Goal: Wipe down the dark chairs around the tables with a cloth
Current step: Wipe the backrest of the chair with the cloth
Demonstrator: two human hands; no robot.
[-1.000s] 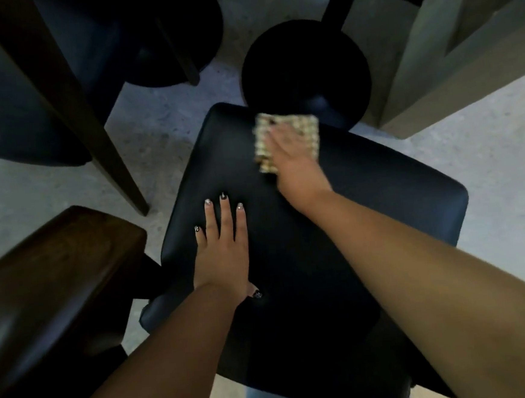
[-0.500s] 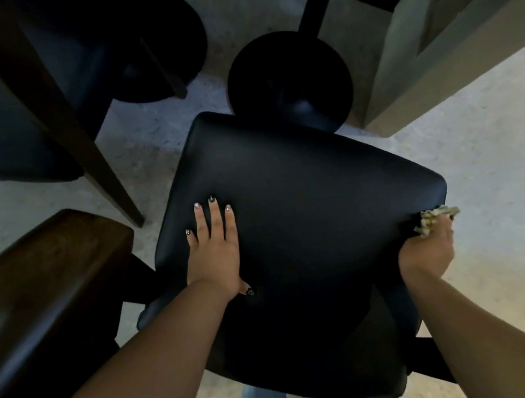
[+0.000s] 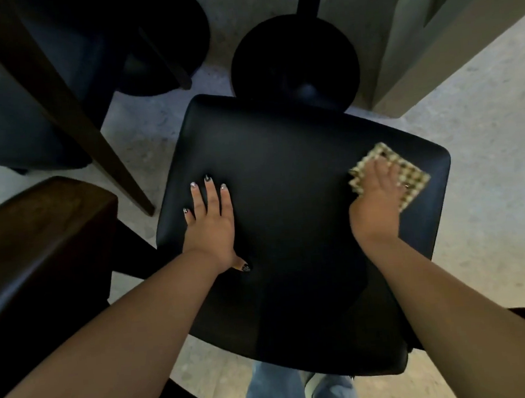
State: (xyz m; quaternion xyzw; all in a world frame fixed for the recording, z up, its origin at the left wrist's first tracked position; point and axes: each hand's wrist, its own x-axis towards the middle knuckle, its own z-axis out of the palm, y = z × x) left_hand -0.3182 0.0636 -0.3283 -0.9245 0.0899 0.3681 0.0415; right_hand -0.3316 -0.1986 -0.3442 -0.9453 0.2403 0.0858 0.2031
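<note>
We're pressing our flat left hand (image 3: 210, 226) on the black chair seat (image 3: 291, 228) at 9 o'clock; our right hand (image 3: 377, 199), fingers straight, is pressing the checked cloth (image 3: 410, 184) down at 3 o'clock.

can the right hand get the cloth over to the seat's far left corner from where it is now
Probably yes: the right hand presses the cloth near the seat right edge, and nothing lies between it and that corner.

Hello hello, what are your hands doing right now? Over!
Left hand flat on black chair seat, bracing. Right hand pressing checked cloth on seat's right edge. Nothing in the way.
</note>
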